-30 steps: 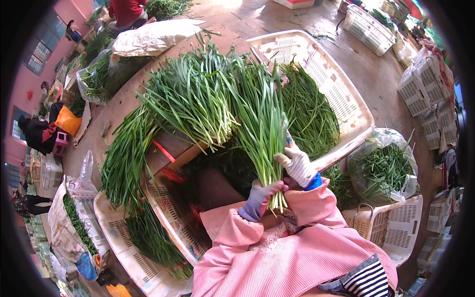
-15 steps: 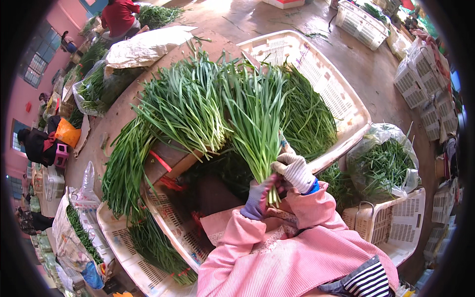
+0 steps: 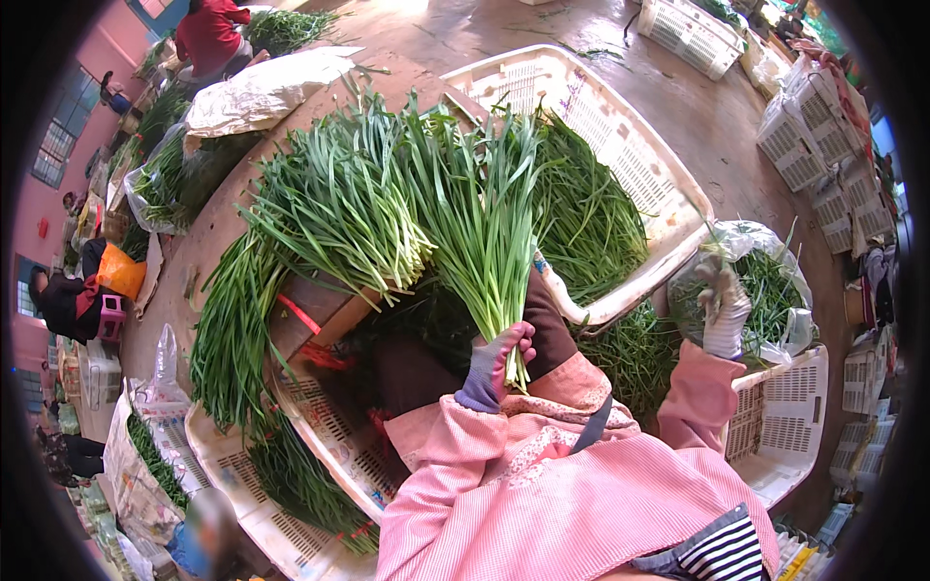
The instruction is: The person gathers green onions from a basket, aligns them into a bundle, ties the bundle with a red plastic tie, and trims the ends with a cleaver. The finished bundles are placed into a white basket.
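Note:
My left hand (image 3: 499, 366), in a grey and pink glove, is closed round the pale stem ends of a bunch of Chinese chives (image 3: 489, 252). The leaves fan upward, away from me. Out to the right, my right hand (image 3: 725, 315) in a whitish glove is raised in front of a clear plastic bag (image 3: 796, 334) of loose green leaves. Its fingers look apart, and I see nothing held in them. A thick pile of chives (image 3: 339, 198) lies left of the bunch on a brown board (image 3: 310, 315), with some hanging over its left side.
A white slatted crate (image 3: 668, 174) holding loose leaves stands ahead right. Another white crate (image 3: 799, 426) stands under the bag. At lower left, a white crate (image 3: 232, 465) holds chives tied with red bands. Other people work at the far left, one in a red top (image 3: 208, 39).
My right hand has let go of the bunch's stems and swung right to the plastic bag. My left hand still holds the bunch. The whole view has shifted slightly.

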Motion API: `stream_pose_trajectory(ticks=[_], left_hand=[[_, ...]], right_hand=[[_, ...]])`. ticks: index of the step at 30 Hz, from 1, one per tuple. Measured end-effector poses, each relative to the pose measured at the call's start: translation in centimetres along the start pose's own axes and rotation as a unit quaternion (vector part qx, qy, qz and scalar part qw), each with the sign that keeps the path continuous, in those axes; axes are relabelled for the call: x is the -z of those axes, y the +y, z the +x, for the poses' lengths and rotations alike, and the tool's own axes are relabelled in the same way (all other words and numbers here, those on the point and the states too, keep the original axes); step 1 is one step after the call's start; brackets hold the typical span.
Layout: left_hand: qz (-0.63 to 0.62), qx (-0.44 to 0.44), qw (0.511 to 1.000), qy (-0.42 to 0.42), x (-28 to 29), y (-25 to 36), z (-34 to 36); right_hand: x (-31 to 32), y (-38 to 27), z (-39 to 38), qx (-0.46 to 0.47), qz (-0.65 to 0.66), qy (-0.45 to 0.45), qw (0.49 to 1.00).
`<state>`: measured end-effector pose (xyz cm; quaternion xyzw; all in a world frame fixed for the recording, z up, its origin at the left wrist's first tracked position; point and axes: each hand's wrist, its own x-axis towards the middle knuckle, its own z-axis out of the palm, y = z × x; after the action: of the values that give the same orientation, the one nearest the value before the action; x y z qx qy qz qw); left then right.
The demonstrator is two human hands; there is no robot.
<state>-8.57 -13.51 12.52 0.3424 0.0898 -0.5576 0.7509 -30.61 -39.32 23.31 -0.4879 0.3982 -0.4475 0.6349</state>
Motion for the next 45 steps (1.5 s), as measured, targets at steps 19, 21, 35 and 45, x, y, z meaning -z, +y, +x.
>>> stream_pose_trajectory(ticks=[19,21,35,45], left_hand=[[0.535,-0.069,0.841,-0.031,-3.8,-4.6,0.2],[0.613,-0.212,0.759,-0.054,-4.2,-4.3,-1.7],[-0.032,0.037,0.927,-0.372,-9.6,5.3,4.2],[-0.003,-0.115,0.934,-0.337,-13.4,12.2,3.9]], right_hand=[[-12.6,8.7,-5.4,-0.066,-0.309,-0.313,0.896],[-11.4,7.7,-4.8,-0.168,-0.209,-0.291,0.918],[-13.6,1.2,-7.5,-0.216,-0.026,-0.439,0.872],[-10.0,3.9,-6.4,-0.198,-0.169,-0.399,0.879]])
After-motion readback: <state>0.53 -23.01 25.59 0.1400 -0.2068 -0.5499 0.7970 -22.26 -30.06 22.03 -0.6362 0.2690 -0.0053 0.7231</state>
